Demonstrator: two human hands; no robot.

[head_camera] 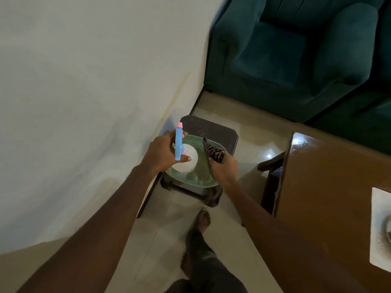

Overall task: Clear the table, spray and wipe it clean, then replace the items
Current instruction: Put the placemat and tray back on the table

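Two hands are in view, each holding one thing. The left hand (160, 154) has its grip curled round the neck of one white plastic spray bottle (190, 160) with a blue trigger head and a pink nozzle tip. The thumb lies against the white body and the nozzle points away from the person. The right hand (225, 169) has its grip pinched shut on one bunched brown-and-cream striped cloth (214, 153), a corner of which sticks up past the knuckles. Both things are over one pale green translucent oval tray (201, 180), which sits on one small dark square stool (211, 130). I cannot tell whether the bottle's base touches the tray. The tray's near rim overhangs the stool's front edge. The stool stands close against the white wall (84, 81) on its left, with a strip of glossy beige tiled floor (249, 127) between it and the one brown polished wooden bench (328, 187) on the right. The bench's corner and long edge run near the right forearm, and its top carries one white rectangular mat (380, 229), cut off by the picture's edge. One teal upholstered armchair (285, 56) fills the far corner, well apart from the stool, with open floor in front of it. One bare foot (201, 223) stands on the tiles just short of the stool.
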